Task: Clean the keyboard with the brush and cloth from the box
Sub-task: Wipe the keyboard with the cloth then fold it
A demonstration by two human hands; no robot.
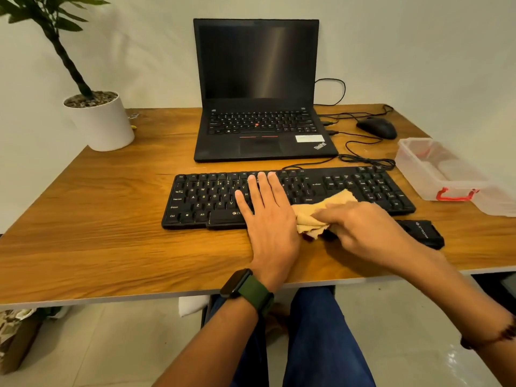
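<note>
Wood-grain desk [111,213], white plant pot [102,121] at far left. Black keyboard [212,199] lies with its long axis running left–right along the near edge, in front of an open laptop [259,88]. Left hand [268,219] flat on the keys at mid-board, fingers straight, pinning it, gripping nothing. Just to its right, tan cloth [321,210] draped over the keyboard's front edge; right hand [363,227] lies on top of it, fingers apparently bunching the fabric, though motion blur keeps the hold from being certain. Cloth sits between the two hands, touching the right one. Unwiped keys extend both ways; right hand is nearer the numpad end, so a stroke along the long axis looks likely. Small black object [421,233] beside the right wrist, possibly the brush. Clear box [435,169] at far right, red latch.
</note>
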